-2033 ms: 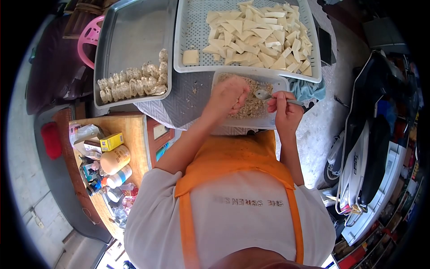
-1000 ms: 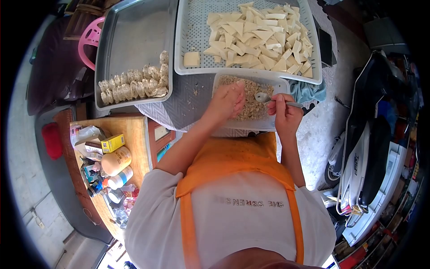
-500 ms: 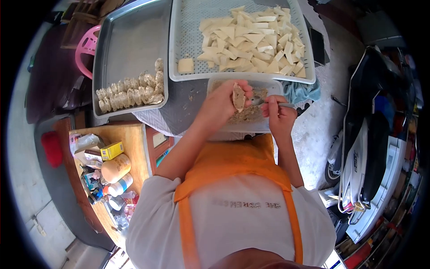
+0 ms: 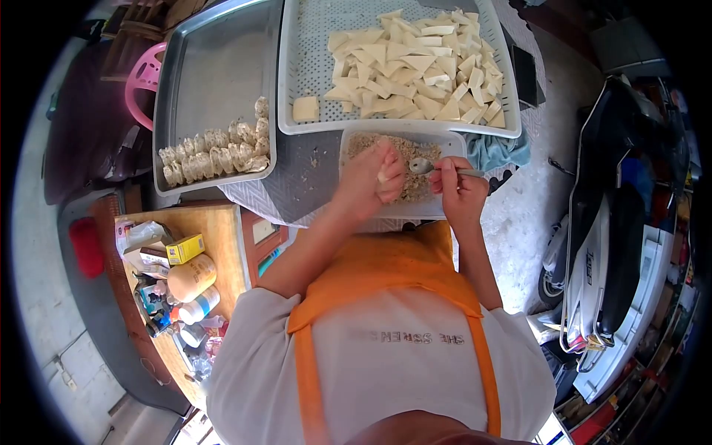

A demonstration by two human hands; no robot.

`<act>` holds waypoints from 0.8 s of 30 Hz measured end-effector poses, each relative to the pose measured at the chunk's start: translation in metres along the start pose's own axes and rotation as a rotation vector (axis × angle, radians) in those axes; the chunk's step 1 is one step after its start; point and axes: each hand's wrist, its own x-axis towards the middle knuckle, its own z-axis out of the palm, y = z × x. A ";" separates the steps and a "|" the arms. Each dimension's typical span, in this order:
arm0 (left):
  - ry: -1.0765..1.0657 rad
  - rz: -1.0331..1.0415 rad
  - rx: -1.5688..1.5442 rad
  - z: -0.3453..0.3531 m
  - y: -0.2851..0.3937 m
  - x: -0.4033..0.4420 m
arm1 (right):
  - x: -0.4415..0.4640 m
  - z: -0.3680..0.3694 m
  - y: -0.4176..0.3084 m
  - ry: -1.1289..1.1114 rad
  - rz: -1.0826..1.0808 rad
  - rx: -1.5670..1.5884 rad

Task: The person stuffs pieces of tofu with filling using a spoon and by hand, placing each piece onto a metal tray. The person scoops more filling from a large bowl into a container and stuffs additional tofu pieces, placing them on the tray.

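Observation:
My left hand (image 4: pixel 373 180) is curled closed over the left part of a plastic tub (image 4: pixel 345 137) of brown crumbly filling (image 4: pixel 409 150). A pale bit of the piece it holds shows between the fingers; the rest is hidden. My right hand (image 4: pixel 461 191) pinches the handle of a metal spoon (image 4: pixel 421 166), whose bowl is over the filling. Behind the tub, a perforated white tray (image 4: pixel 311 67) holds a heap of pale triangular pieces (image 4: pixel 415 67) and one square piece (image 4: pixel 305 109). Stuffed pieces (image 4: pixel 215 152) stand in rows in a metal tray (image 4: pixel 222 67) at the left.
A blue cloth (image 4: pixel 498 152) lies right of the tub, and a dark flat object (image 4: pixel 523 76) beside the white tray. The wooden table (image 4: pixel 222 230) at lower left bears bottles and boxes. A pink chair (image 4: pixel 141 85) is behind the metal tray; a scooter (image 4: pixel 608 245) stands right.
Half a second ago my left hand was opened around a filled piece; now its fingers are closed over it. The trays sit slightly lower and further left in view than at first.

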 end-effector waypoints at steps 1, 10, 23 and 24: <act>0.230 0.059 0.179 0.021 -0.004 0.008 | 0.000 0.000 0.000 -0.001 -0.002 -0.006; 0.693 0.143 0.576 0.065 -0.013 0.022 | 0.001 0.001 -0.004 -0.005 -0.024 0.003; 0.686 0.061 0.597 0.064 -0.011 0.014 | 0.000 -0.001 0.001 -0.022 -0.041 -0.058; 0.666 0.038 0.569 0.060 -0.008 0.011 | 0.000 -0.001 -0.001 -0.009 -0.030 -0.061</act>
